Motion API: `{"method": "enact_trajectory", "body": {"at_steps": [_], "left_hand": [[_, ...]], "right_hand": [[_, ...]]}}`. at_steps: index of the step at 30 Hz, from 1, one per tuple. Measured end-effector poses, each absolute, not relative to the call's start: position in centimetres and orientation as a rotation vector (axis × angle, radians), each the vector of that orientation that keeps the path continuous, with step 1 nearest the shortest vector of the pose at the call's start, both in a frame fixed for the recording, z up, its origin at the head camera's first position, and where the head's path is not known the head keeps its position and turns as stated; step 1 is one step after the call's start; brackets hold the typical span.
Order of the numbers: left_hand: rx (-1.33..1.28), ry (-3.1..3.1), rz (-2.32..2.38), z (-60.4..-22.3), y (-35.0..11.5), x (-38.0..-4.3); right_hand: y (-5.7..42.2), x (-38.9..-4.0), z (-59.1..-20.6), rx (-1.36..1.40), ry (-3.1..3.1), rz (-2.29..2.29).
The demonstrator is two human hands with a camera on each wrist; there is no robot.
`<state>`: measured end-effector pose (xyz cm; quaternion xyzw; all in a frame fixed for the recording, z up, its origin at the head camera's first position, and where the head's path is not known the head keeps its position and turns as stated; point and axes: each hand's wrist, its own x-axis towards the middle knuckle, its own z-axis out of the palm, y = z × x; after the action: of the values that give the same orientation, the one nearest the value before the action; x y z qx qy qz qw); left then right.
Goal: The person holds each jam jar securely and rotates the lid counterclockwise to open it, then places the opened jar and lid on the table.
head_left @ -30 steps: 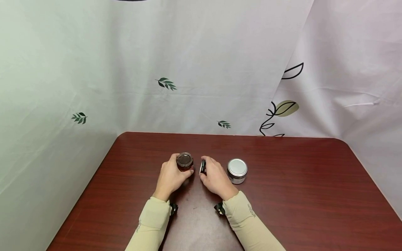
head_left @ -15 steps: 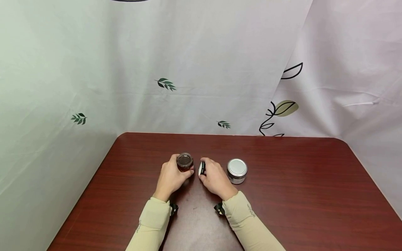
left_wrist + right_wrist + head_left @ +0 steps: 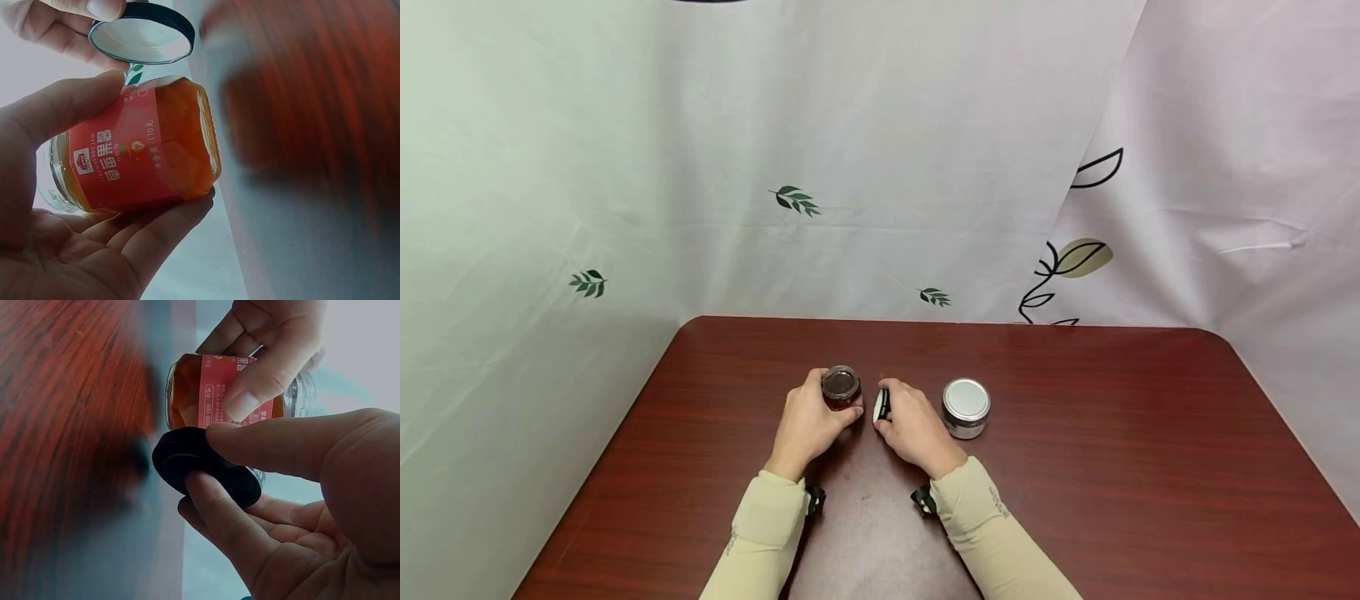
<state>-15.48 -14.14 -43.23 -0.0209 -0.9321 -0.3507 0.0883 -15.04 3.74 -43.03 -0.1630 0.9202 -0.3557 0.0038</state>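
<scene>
My left hand (image 3: 808, 419) grips a strawberry jam jar (image 3: 144, 147), thumb on one side and fingers on the other. The glass jar has a red label and orange-red contents, and its mouth is uncovered in the head view. Close to its right, my right hand (image 3: 916, 423) pinches a black lid (image 3: 200, 464) by the rim, tilted on edge. The lid's pale inside faces the jar, with a small gap between them in the head view. The jar's base is near the tabletop; I cannot tell if it touches.
A second, wider jar with a silver lid (image 3: 967, 401) stands upright just right of my right hand. Both lie within reach on the dark red wooden table (image 3: 1097, 467). A white curtain with leaf prints (image 3: 880, 167) hangs behind the table's far edge.
The black lid has tilted slightly and shifted a little to the left, so more of its pale inside shows. The left hand and jam jar have stayed nearly still.
</scene>
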Motion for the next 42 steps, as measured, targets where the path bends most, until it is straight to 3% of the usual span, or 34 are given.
{"method": "enact_trajectory", "body": {"at_steps": [42], "left_hand": [[-0.044, -2.787, -1.047, -43.45, -14.11, -15.61]], "right_hand": [[3.62, -15.11, -43.58, -0.448, 2.89, -1.033]]}}
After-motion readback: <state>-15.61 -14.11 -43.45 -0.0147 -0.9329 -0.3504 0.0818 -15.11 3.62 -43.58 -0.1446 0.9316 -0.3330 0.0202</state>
